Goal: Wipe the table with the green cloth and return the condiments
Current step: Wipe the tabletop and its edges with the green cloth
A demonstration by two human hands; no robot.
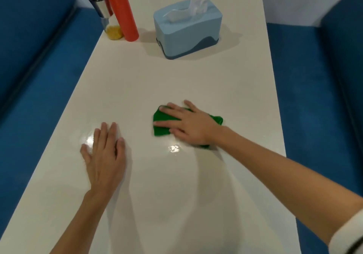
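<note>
The green cloth (164,125) is seen lying flat on the cream table (176,81), well on the near side of the blue tissue box (187,29) and roughly in line with it. Its long axis runs across the table, slightly slanted: the squared end points toward the table's left edge, while the narrower, crumpled end is turned toward the right edge and sits a little farther from the box. The right hand (188,125) is pressed palm-down on the cloth, fingers spread wide and laid flat, pointing left along the cloth's length; nothing is gripped. The left hand (105,155) is laid flat on the bare tabletop, nearer than the box and to its left, well apart from the cloth, fingers extended and close together, pointing away from the person. Just left of the tissue box, near the table's left edge, an orange squeeze bottle (122,13) is seen, with a steel-capped shaker (106,16) holding yellow contents touching or just beside its far-left side. A white sleeve (349,234) is visible on the right arm.
</note>
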